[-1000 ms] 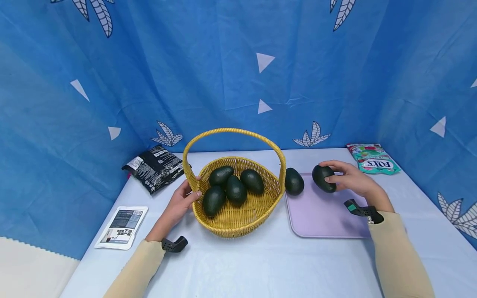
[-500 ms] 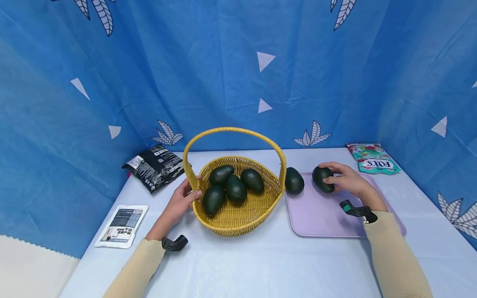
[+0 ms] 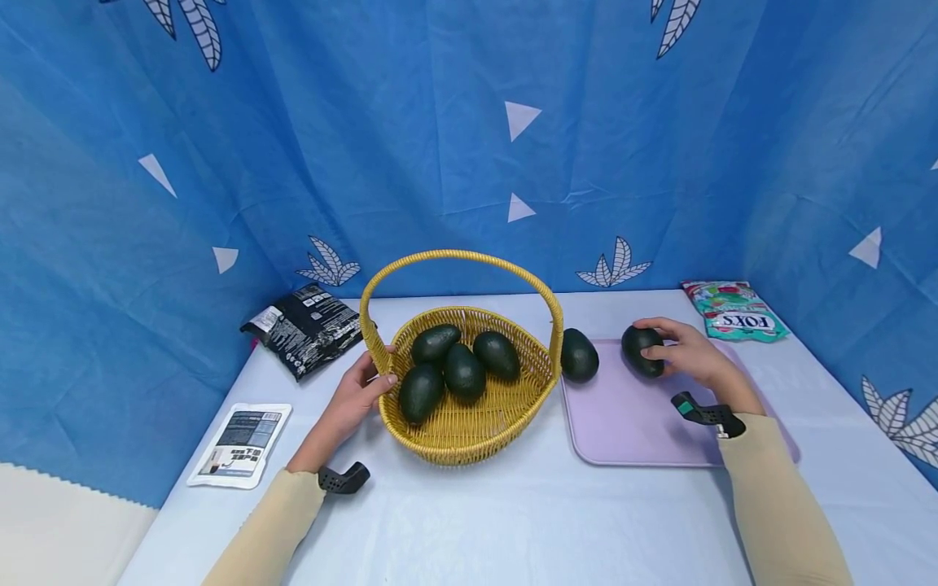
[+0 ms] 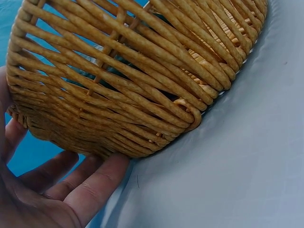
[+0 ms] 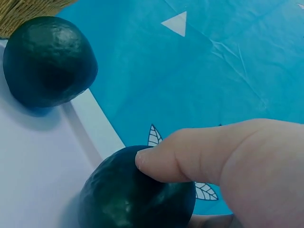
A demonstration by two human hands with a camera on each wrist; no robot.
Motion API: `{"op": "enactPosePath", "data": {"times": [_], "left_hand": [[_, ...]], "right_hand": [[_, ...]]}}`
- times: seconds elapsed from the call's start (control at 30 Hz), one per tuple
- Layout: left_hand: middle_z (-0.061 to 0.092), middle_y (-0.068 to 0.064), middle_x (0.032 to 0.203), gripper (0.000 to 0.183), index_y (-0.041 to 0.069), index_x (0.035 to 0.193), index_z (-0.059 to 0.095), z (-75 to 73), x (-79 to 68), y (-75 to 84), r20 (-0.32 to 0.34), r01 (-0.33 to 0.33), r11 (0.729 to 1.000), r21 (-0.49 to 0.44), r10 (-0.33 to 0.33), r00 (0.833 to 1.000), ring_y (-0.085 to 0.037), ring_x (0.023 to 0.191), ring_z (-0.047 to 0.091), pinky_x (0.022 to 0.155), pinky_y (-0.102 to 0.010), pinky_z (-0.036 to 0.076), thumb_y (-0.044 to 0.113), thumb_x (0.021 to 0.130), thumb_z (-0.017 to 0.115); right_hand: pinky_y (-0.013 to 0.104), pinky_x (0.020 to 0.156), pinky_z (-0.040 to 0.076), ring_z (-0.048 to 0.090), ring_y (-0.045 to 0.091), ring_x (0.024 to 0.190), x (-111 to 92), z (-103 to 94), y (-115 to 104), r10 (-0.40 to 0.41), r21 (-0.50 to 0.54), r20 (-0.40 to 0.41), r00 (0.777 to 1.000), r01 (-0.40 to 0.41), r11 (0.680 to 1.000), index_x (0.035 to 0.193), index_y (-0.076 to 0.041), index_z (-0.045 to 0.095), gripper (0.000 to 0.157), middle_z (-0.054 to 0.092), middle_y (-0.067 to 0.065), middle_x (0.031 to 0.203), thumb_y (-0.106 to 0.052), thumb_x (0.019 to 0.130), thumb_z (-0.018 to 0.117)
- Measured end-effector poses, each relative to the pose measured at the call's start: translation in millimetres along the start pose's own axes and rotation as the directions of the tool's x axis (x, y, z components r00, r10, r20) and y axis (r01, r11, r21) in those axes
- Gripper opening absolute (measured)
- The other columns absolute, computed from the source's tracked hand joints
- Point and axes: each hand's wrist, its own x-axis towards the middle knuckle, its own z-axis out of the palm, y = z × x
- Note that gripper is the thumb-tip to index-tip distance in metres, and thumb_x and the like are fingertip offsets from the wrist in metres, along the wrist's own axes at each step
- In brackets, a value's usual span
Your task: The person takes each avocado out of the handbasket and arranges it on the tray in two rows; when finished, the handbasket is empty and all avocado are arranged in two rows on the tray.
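Observation:
My left hand [image 3: 358, 392] grips the left rim of a yellow wicker basket [image 3: 469, 435] with a tall arched handle. In the left wrist view its fingers [image 4: 97, 187] lie against the underside of the woven wall. Several dark green avocados [image 3: 465, 374] lie in the basket's left and back parts. On the right, my right hand [image 3: 689, 355] holds an avocado [image 3: 642, 352] over the back of a lilac tray [image 3: 630, 431]; its thumb presses the fruit's side in the right wrist view. Another avocado [image 5: 50, 61] sits at the tray's back left corner, beside the basket.
A black packet [image 3: 308, 330] lies behind the left hand, and a white pouch [image 3: 240, 446] is at the table's left side. A green Fox's bag [image 3: 735, 312] lies behind the tray at right. A blue patterned curtain [image 3: 440, 163] hangs along the table's back.
The right hand and its avocado have shifted slightly over the tray, first nearer me, then a little to the right. The left hand and basket stay in place.

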Motion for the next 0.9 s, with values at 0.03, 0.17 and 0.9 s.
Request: {"op": "enactPosePath", "data": {"times": [0.03, 0.17, 0.9], "left_hand": [[0.045, -0.023, 0.155, 0.057, 0.014, 0.155, 0.039, -0.1, -0.2, 0.0, 0.001, 0.001, 1.000, 0.000, -0.001, 1.000, -0.040, 0.139, 0.046, 0.093, -0.023, 0.052, 0.018, 0.101, 0.058], [0.045, -0.023, 0.155, 0.057, 0.014, 0.155, 0.039, 0.2, -0.4, -0.1, 0.002, 0.003, 1.000, 0.000, -0.003, 1.000, -0.040, 0.139, 0.046, 0.094, -0.023, 0.051, 0.018, 0.101, 0.058], [0.045, -0.023, 0.155, 0.057, 0.011, 0.155, 0.038, 0.5, -0.1, 1.0, 0.001, -0.018, 1.000, 0.008, 0.018, 1.000, -0.039, 0.139, 0.046, 0.097, -0.023, 0.049, 0.017, 0.102, 0.056]], "right_hand": [[0.037, 0.078, 0.061, 0.035, 0.056, 0.130, -0.2, -0.4, 0.2, 0.003, -0.002, -0.003, 1.000, -0.003, 1.000, 0.152, -0.001, 0.039, 0.061, 0.027, 0.039, 0.154, -0.017, 0.099, 0.063], [0.037, 0.078, 0.061, 0.036, 0.056, 0.130, -0.6, -1.7, 0.8, 0.011, -0.005, -0.013, 1.000, -0.011, 1.000, 0.152, 0.000, 0.039, 0.060, 0.027, 0.039, 0.154, -0.016, 0.099, 0.063], [0.052, 0.086, 0.061, 0.042, 0.060, 0.131, 2.4, 0.4, 1.4, 0.002, -0.032, -0.008, 1.000, -0.002, 0.999, 0.160, -0.001, 0.022, 0.070, 0.022, 0.044, 0.156, -0.021, 0.102, 0.056]]}}
